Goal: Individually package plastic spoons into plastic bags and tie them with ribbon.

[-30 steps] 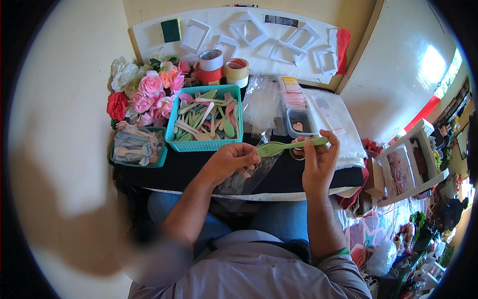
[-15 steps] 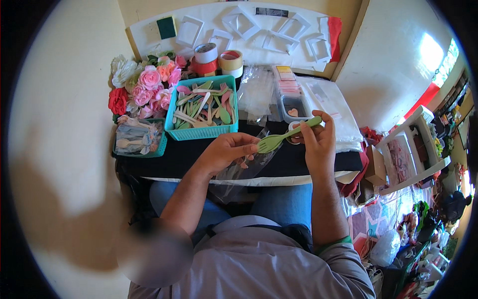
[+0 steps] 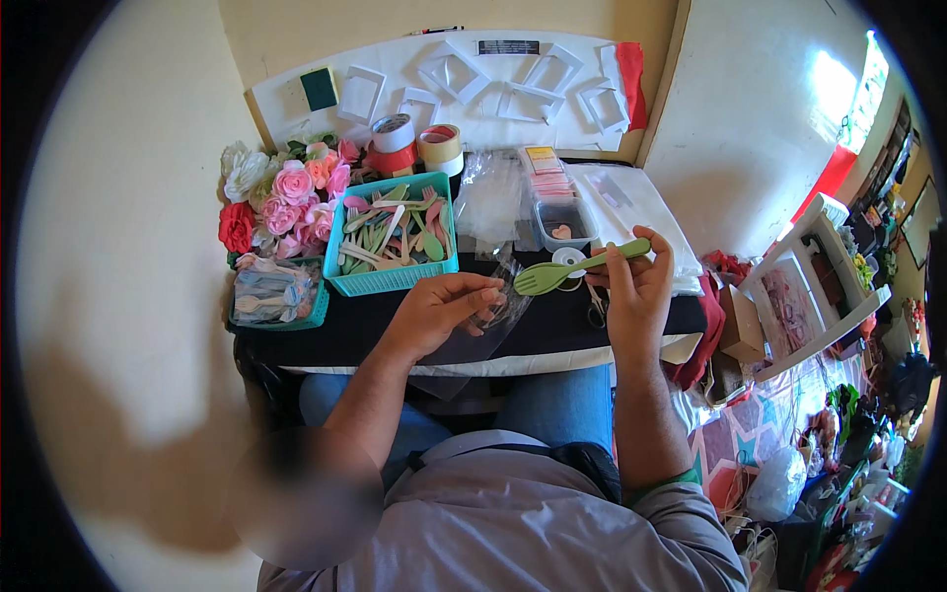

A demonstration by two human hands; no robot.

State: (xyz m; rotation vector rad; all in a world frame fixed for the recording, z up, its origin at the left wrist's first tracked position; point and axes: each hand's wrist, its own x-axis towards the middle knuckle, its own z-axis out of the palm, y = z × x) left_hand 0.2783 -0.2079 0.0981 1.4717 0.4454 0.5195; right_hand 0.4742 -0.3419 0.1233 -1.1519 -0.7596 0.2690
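Observation:
My right hand [image 3: 639,291] pinches the handle of a green plastic fork [image 3: 580,265] above the table. The tined end points left; whether another piece lies stacked behind it, I cannot tell. Closed on a clear plastic bag [image 3: 506,314], my left hand [image 3: 441,311] is just left of the tines, and the bag hangs down toward the table edge. Behind my left hand stands a turquoise basket [image 3: 397,280] heaped with green, pink, white and beige plastic cutlery. A smaller basket [image 3: 316,308] beside it holds bagged cutlery.
Artificial flowers [image 3: 286,197] stand at the back left, beside stacked tape rolls [image 3: 393,143]. Clear bags [image 3: 490,192], a small plastic tub [image 3: 565,226] and white sheets [image 3: 641,212] lie along the back. Scissors [image 3: 596,308] rest near my right hand. A drawer unit [image 3: 804,296] stands right.
The fork has moved slightly right and its tines have come away from my left fingertips. My left hand keeps hold of the bag. The whole view has shifted a little.

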